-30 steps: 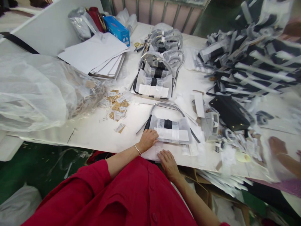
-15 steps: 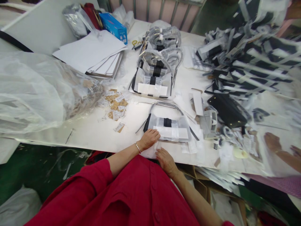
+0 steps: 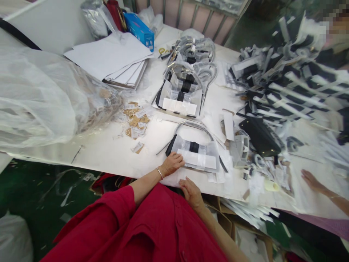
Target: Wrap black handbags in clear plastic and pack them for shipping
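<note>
A black bag wrapped in clear plastic with a white paper band (image 3: 196,157) lies flat near the table's front edge, its curved handle (image 3: 195,126) pointing away from me. My left hand (image 3: 172,163) rests on the bag's lower left corner, fingers lying over the plastic. Just below it, my right hand (image 3: 191,191) lies flat at the table edge on a white sheet (image 3: 177,178) that sticks out from under the bag. Neither hand grips anything that I can see.
A stack of wrapped bags (image 3: 185,85) lies behind. Small paper tags (image 3: 135,120) are scattered left, by a big clear plastic bag (image 3: 40,98). White sheets (image 3: 114,58) and a blue box (image 3: 141,31) sit at the back. Another person's hand (image 3: 311,180) is at right, beside piled bags (image 3: 294,83).
My right hand has slid back toward me to the table edge. My left hand stays on the bag's corner. The other person's hand at right has shifted a little.
</note>
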{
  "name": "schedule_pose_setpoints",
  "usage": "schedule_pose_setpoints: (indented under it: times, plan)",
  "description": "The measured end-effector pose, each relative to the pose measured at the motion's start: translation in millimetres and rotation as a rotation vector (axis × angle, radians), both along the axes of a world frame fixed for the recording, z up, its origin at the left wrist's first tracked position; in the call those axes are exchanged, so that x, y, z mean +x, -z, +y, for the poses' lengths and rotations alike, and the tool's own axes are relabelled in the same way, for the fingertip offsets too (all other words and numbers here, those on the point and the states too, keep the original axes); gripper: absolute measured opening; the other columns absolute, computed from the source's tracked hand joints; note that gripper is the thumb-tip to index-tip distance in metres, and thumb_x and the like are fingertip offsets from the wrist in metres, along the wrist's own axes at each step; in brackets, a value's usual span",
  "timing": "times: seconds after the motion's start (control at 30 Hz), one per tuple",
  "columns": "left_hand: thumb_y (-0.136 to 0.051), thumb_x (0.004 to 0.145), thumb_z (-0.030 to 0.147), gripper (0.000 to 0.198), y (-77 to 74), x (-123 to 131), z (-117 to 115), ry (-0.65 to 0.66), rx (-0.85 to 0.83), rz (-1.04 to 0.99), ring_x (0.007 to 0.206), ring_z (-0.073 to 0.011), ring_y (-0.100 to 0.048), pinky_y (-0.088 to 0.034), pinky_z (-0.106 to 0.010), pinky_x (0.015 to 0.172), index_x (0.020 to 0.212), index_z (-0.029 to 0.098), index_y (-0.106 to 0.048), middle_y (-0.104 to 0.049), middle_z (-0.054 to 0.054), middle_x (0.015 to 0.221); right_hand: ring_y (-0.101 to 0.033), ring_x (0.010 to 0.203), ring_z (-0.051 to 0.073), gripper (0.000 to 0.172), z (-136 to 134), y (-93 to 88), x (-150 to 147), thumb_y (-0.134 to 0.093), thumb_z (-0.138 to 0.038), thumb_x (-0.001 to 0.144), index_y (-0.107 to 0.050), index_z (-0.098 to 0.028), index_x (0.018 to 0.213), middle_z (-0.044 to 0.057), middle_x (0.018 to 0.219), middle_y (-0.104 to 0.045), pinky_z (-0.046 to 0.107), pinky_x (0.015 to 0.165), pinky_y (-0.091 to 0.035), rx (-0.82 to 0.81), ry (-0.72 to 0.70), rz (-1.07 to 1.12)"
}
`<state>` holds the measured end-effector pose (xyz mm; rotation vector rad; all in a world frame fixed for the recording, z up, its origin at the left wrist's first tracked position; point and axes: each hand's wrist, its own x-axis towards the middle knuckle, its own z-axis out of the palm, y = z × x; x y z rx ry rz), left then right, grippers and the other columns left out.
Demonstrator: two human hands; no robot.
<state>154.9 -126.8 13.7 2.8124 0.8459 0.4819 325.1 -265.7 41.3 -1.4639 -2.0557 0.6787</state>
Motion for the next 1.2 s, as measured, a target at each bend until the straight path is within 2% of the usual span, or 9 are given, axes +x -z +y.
schedule_pose_setpoints:
  times: [0.13, 0.27, 0.43, 0.57, 0.7, 0.87, 1.0, 1.1, 1.2]
  plan:
    - [-0.041, 0.098, 0.014, 0.022, -1.3, -9, -10, -0.008, 0.0, -0.022, 0.125, -0.0211, -0.048, -0.032, -0.047, 0.108, 0.11, 0.021, -0.058, -0.062, -0.007, 0.121, -0.07, 0.083, 0.02, 0.021, 44, -33.8, 10, -0.05, -0.033, 0.094, -0.068, -0.024, 0.091, 0.004, 0.088, -0.074, 0.031, 0.081, -0.056, -0.103, 0.182, 0.039]
    - [-0.051, 0.094, 0.019, 0.027, -9.9, -11, -21, -0.086, -0.093, -0.037, 0.129, -0.0225, -0.046, -0.031, -0.05, 0.11, 0.121, 0.019, -0.055, -0.059, -0.01, 0.129, -0.066, 0.073, 0.018, 0.026, 103, -44.9, 20, -0.05, -0.043, 0.091, -0.066, -0.023, 0.084, 0.002, 0.076, -0.07, 0.029, 0.074, -0.051, -0.161, 0.267, 0.02]
    - [-0.067, 0.084, 0.044, 0.029, -28.3, 10, -18, -0.359, -0.344, -0.061, 0.102, -0.0232, -0.058, -0.042, -0.042, 0.093, 0.093, 0.017, -0.063, -0.066, -0.006, 0.098, -0.063, 0.07, 0.018, 0.024, 150, -29.0, 20, -0.053, -0.041, 0.089, -0.066, -0.024, 0.079, 0.0, 0.074, -0.069, 0.028, 0.069, -0.046, -0.219, 0.218, -0.047]
    - [-0.06, 0.088, 0.032, 0.021, -30.5, 29, -9, -0.621, -0.434, -0.053, 0.088, -0.0219, -0.058, -0.042, -0.038, 0.08, 0.074, 0.017, -0.062, -0.065, -0.005, 0.083, -0.061, 0.076, 0.019, 0.023, 164, -11.1, 20, -0.055, -0.037, 0.088, -0.068, -0.023, 0.076, 0.003, 0.079, -0.069, 0.03, 0.074, -0.044, -0.13, 0.107, -0.085]
    - [-0.054, 0.087, 0.02, 0.015, -24.5, 39, -7, -0.72, -0.392, -0.028, 0.084, -0.0226, -0.059, -0.042, -0.037, 0.075, 0.076, 0.016, -0.063, -0.064, -0.007, 0.08, -0.057, 0.075, 0.019, 0.025, 168, 3.8, 20, -0.058, -0.038, 0.088, -0.069, -0.023, 0.072, 0.003, 0.075, -0.066, 0.031, 0.073, -0.041, -0.069, 0.114, -0.136]
    - [-0.055, 0.088, 0.022, 0.009, -20.1, 44, -8, -0.727, -0.351, 0.018, 0.086, -0.0242, -0.058, -0.042, -0.038, 0.075, 0.082, 0.017, -0.06, -0.063, -0.007, 0.083, -0.055, 0.073, 0.019, 0.025, 170, 14.3, 20, -0.058, -0.036, 0.088, -0.067, -0.023, 0.069, 0.003, 0.073, -0.063, 0.031, 0.069, -0.039, -0.046, 0.146, -0.169]
    - [-0.055, 0.092, 0.026, 0.012, -23.4, 41, -6, -0.72, -0.291, 0.071, 0.089, -0.0239, -0.058, -0.043, -0.038, 0.076, 0.099, 0.017, -0.057, -0.063, -0.008, 0.095, -0.055, 0.071, 0.018, 0.023, 173, 17.5, 24, -0.057, -0.033, 0.088, -0.066, -0.023, 0.069, 0.003, 0.074, -0.062, 0.029, 0.066, -0.039, -0.06, 0.112, -0.159]
    - [-0.048, 0.095, 0.017, 0.017, -31.1, 38, -11, -0.548, -0.155, 0.118, 0.093, -0.0216, -0.059, -0.043, -0.037, 0.079, 0.109, 0.018, -0.055, -0.062, -0.01, 0.115, -0.056, 0.071, 0.018, 0.022, 176, 16.9, 27, -0.057, -0.033, 0.088, -0.066, -0.024, 0.071, 0.002, 0.075, -0.062, 0.028, 0.064, -0.039, -0.081, 0.106, -0.166]
    - [-0.043, 0.095, 0.012, 0.019, -38.7, 40, -22, -0.35, -0.016, 0.156, 0.109, -0.0231, -0.056, -0.04, -0.041, 0.094, 0.106, 0.016, -0.057, -0.059, -0.011, 0.124, -0.055, 0.068, 0.017, 0.022, 177, 13.5, 28, -0.057, -0.033, 0.087, -0.066, -0.025, 0.069, 0.001, 0.074, -0.061, 0.027, 0.06, -0.036, -0.127, 0.112, -0.181]
